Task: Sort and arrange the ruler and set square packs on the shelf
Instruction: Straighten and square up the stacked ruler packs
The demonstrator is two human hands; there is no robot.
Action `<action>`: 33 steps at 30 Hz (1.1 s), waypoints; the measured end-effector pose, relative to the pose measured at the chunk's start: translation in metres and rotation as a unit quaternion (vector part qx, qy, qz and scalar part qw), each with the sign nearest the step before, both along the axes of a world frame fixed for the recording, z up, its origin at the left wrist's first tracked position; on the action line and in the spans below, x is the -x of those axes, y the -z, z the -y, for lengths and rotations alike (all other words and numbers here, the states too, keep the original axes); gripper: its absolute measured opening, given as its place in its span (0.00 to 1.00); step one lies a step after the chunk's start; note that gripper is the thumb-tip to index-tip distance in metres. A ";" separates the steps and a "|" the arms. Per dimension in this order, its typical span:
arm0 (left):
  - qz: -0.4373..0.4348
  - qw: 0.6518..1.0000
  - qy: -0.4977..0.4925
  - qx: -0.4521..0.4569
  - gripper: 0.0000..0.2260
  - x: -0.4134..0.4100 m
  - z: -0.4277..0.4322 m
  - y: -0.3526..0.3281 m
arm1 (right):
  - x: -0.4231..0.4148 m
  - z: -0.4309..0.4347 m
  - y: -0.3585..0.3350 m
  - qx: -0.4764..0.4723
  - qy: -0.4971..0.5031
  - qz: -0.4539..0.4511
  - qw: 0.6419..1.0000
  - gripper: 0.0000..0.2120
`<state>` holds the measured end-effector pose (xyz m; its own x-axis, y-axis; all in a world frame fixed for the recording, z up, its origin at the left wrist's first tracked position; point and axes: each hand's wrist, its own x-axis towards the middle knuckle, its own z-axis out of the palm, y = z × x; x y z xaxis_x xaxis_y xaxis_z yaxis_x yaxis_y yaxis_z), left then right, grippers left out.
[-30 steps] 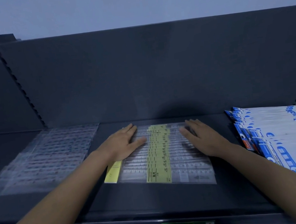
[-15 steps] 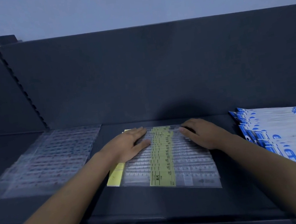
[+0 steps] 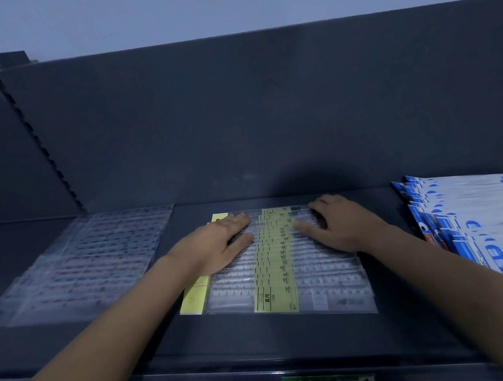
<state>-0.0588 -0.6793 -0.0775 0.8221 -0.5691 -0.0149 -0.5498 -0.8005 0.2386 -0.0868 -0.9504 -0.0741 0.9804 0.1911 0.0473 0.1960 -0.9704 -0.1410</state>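
With the left hand (image 3: 216,246) and right hand (image 3: 341,229) flat, fingers extended on the fanned ruler packs (image 3: 286,269) mid-shelf (image 3: 263,339), press evenly and square what appears a slightly skewed stack.

- Both hands, left (image 3: 216,246) and right (image 3: 341,226), have slid toward the far end of the ruler packs (image 3: 285,262).
- The right hand's fingers (image 3: 304,226) have curled in, with the thumb reaching the yellow strip (image 3: 275,270).
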 end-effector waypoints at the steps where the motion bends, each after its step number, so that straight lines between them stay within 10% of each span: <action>1: 0.000 1.000 0.001 -0.001 0.26 0.000 0.000 0.000 | 0.001 -0.001 0.000 0.004 0.003 -0.004 1.000 0.44; 33: -0.050 0.995 -0.069 -0.057 0.33 -0.032 0.033 -0.002 | -0.008 -0.008 0.006 0.050 0.000 -0.079 0.996 0.41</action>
<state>-0.0271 -0.7121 -0.0750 0.8831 -0.4417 -0.1579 -0.4117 -0.8912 0.1906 -0.0784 -0.9428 -0.0805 0.9740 0.1880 -0.1263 0.1799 -0.9810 -0.0722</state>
